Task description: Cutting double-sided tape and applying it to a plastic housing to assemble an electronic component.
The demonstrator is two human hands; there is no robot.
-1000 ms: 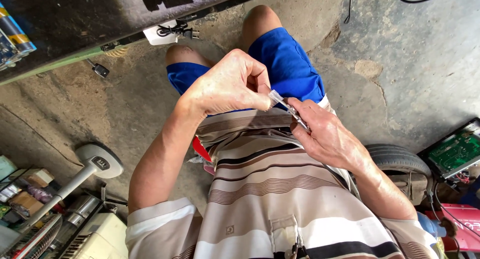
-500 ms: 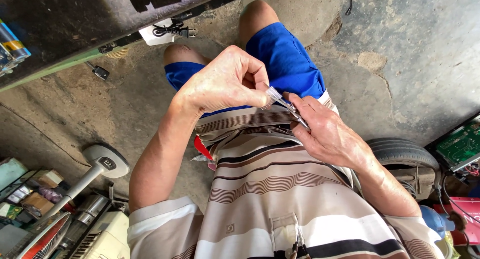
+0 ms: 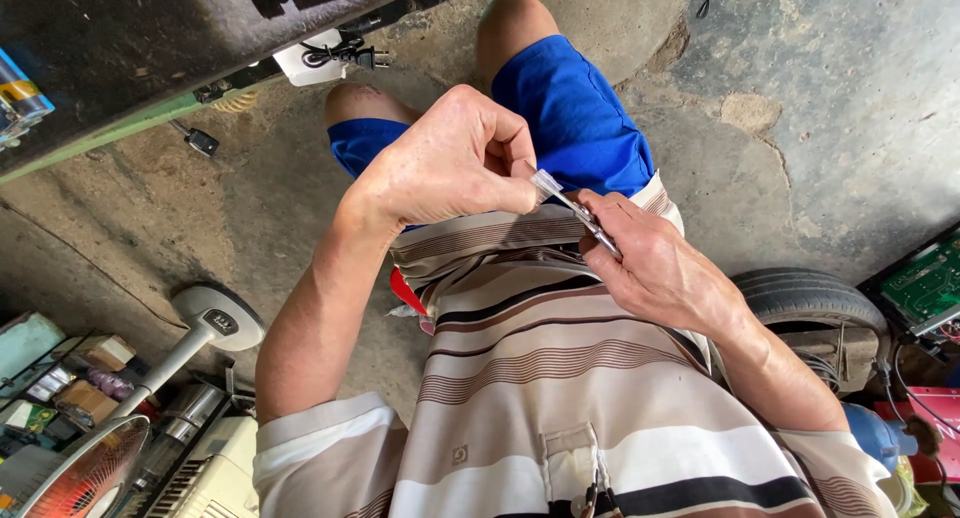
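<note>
Metal-tipped and slender, the small tool [image 3: 575, 210] lies between both hands above the lap, its long axis running from upper left to lower right. Its clear upper end is pinched in the left hand [image 3: 450, 163] between thumb and forefinger. Its lower metal end rests in the right hand [image 3: 660, 273], whose fingers curl closed around it.

left hand [image 3: 450, 168] left of right hand [image 3: 655, 268] – thin tool [image 3: 575, 208] between | fan [image 3: 120, 418] lower-left | tyre [image 3: 810, 298] right
</note>
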